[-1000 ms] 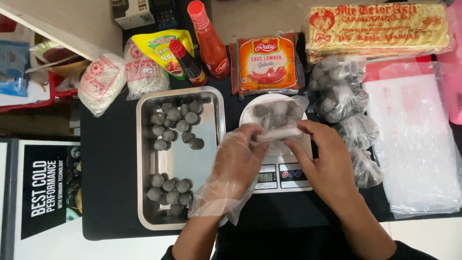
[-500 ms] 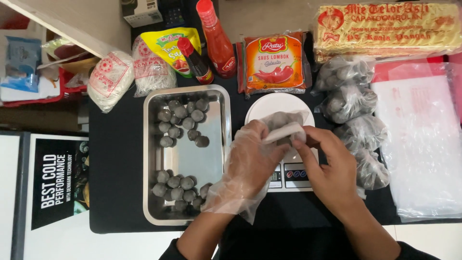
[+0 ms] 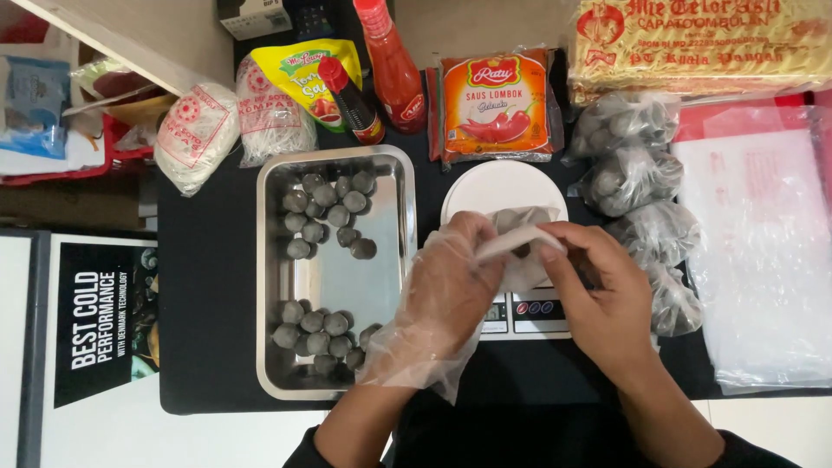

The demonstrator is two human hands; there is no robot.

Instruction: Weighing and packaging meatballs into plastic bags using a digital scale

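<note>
My left hand [image 3: 451,286], in a loose clear plastic glove, and my bare right hand [image 3: 598,286] both pinch the mouth of a small clear plastic bag of grey meatballs [image 3: 524,227]. The bag hangs just over the white round platform of a kitchen scale [image 3: 503,186]. Left of the hands a steel tray [image 3: 342,282] holds two clusters of loose grey meatballs [image 3: 329,208], one at its far end and one at its near end.
Several filled meatball bags [image 3: 637,182] lie right of the scale, beside a stack of flat clear bags [image 3: 763,260]. Along the back stand sauce bottles [image 3: 390,65], an orange sauce packet [image 3: 496,104], noodle packs [image 3: 702,39] and white vermicelli bags [image 3: 195,134].
Both hands have drawn a little nearer with the bag while twisting its mouth; the view shifted slightly. The tray and packets stay put.
</note>
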